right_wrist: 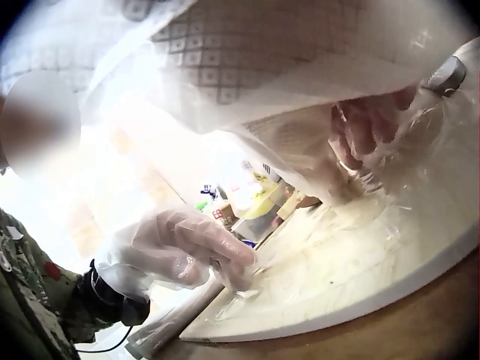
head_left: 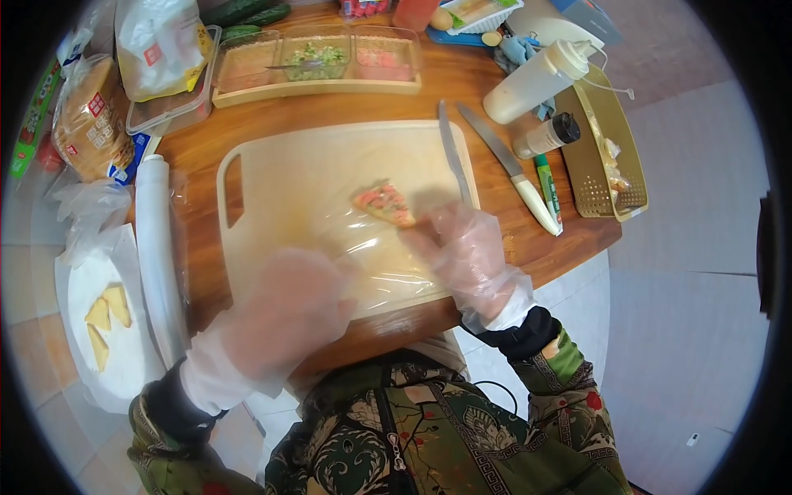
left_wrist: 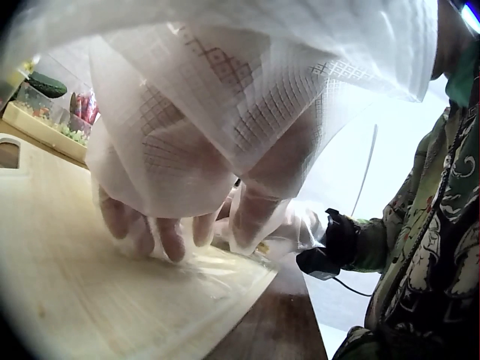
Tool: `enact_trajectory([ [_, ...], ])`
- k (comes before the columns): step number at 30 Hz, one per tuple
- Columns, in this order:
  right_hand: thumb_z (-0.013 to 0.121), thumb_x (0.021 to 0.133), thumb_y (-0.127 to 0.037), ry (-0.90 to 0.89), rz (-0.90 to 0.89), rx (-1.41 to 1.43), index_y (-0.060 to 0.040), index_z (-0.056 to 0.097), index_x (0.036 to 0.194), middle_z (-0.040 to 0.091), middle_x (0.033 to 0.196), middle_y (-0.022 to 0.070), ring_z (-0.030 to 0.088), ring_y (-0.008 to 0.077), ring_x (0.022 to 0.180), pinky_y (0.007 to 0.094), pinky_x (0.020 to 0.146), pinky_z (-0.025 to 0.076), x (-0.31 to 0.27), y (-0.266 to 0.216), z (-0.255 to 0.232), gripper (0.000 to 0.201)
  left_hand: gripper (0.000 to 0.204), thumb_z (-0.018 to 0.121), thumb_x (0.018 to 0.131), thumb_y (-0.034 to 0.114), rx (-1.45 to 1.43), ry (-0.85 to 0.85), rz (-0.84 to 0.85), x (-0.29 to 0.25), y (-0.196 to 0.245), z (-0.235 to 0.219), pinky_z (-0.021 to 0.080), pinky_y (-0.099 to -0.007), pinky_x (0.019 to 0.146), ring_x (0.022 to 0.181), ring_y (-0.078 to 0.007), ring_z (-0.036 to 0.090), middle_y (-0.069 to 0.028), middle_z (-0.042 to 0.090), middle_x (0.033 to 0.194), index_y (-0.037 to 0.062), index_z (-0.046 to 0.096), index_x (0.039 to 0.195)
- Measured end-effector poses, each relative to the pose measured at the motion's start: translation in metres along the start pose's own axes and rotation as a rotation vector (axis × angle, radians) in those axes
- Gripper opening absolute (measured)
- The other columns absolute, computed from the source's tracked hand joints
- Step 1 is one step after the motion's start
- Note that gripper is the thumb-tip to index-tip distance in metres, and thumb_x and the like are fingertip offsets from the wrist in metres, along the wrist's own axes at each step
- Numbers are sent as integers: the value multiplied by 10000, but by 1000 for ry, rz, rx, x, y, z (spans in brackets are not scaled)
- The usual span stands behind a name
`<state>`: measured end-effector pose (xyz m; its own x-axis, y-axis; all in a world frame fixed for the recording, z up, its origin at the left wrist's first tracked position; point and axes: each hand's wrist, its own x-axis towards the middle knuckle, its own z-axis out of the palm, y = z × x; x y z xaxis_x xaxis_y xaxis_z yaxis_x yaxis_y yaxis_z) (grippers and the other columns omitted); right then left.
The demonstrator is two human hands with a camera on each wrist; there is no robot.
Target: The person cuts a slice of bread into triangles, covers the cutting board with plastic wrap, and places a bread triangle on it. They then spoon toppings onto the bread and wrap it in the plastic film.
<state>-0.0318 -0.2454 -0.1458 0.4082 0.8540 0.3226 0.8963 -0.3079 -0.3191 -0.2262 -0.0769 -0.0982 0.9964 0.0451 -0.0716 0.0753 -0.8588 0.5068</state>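
Observation:
On a large cutting board (head_left: 280,181) lies a sheet of clear plastic film (head_left: 363,247). Over the film is a bread triangle (head_left: 384,202) with a pink and green topping. My right hand (head_left: 466,252), in a clear disposable glove, has its fingers at the triangle's right corner and pinches it there. My left hand (head_left: 289,301), gloved too and blurred, hovers by the board's front edge. In the left wrist view its fingers (left_wrist: 171,238) hang loosely bent close over the film, holding nothing that shows. The right wrist view shows the left hand (right_wrist: 180,247) across from the right one.
Two knives, one with a white handle (head_left: 536,206), lie right of centre. A squeeze bottle (head_left: 536,82), a shaker (head_left: 546,136) and a gold basket (head_left: 610,157) stand beyond. At left are a film roll (head_left: 157,247) and a tray of plain triangles (head_left: 74,330). Topping tubs (head_left: 318,62) stand behind.

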Motion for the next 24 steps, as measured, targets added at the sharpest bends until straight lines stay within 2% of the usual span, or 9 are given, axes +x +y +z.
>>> enact_trajectory([
  [4,772,800,-267,5,-9,17,-87,618,797,593,717,111,609,327,617,453,528,466,1,-1,0,237,383,703,859,235,-4,28,60,-3,-1,-1,489,-462,806,888,-377,614,-190,656,930,44,670,1189],
  [7,760,807,-231,10,-1,39,-88,636,817,596,714,113,617,324,622,450,533,478,1,-2,-1,189,382,708,858,230,14,-15,-12,-1,3,-2,487,-459,808,890,-377,609,-190,651,936,47,668,1190],
  [20,723,825,-160,78,2,42,-92,649,842,617,720,117,629,318,608,434,521,495,-2,5,-7,102,371,730,835,199,-25,29,11,-2,2,-1,485,-464,782,855,-383,606,-180,647,895,40,671,1165],
  [24,721,827,-156,40,0,9,-95,653,850,619,722,110,631,315,616,433,529,502,-1,3,-13,95,368,727,836,205,13,31,26,-3,3,-1,488,-465,773,842,-376,607,-180,646,886,40,672,1161],
])
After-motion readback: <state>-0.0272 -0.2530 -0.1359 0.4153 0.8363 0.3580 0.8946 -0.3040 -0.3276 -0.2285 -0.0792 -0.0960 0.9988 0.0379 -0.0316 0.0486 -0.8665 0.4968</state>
